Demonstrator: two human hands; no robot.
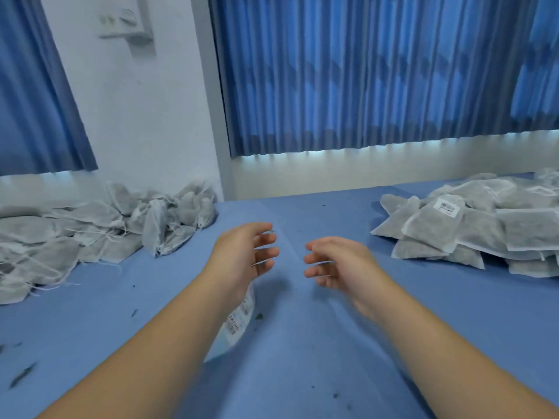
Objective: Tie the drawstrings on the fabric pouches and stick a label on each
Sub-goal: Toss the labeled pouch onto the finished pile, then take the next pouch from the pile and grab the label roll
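Blue-clothed table (302,343) under drawn curtains (363,71), seemingly laid out for left-to-right work.
Left hand (242,255) and right hand (338,264) hover just beyond the label sheet (239,320), fingers loosely spread, holding nothing; untied pouches (90,234) heap to its left for picking, labelled pouches (472,225) stack well to its right, likely finished.

No text can be read in full.

- A white label (447,207) sits on the upper face of a grey pouch (432,231) at the left edge of the right pile. It carries a barcode with one line of small characters beneath it. The characters are too small to make out.
- A strip of labels (239,319) lies on the blue table cover (302,343), near and left of centre, partly covered by a forearm. It shows repeated barcodes and short dark print lines, all blurred and illegible.
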